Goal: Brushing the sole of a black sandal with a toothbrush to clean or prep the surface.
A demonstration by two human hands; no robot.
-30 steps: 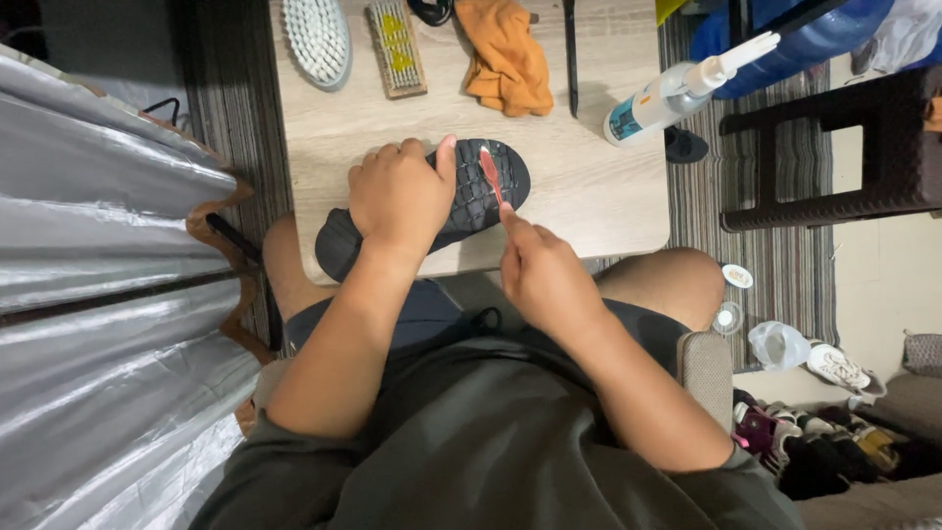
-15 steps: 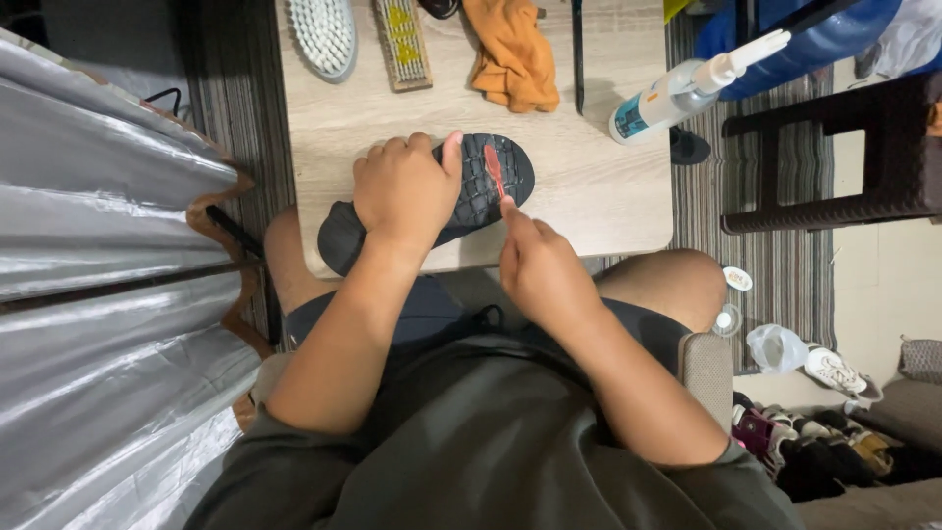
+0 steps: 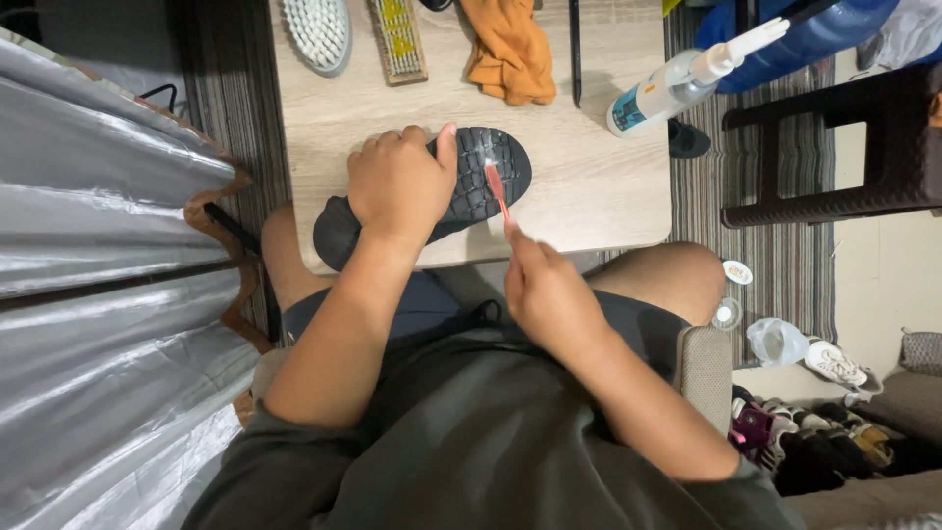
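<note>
Centre frame, the left hand (image 3: 400, 185) clamps down on the dark, sole-up rubber shoe (image 3: 461, 186) on the pale wooden table (image 3: 599, 186). The right hand (image 3: 549, 294) grips a slim red toothbrush (image 3: 496, 188), bristles seemingly touching the tread.

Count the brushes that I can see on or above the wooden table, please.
3. A red toothbrush in the right hand, on the dark shoe sole; a white oval brush and a wooden brush at the far edge. More may lie out of frame.
</note>
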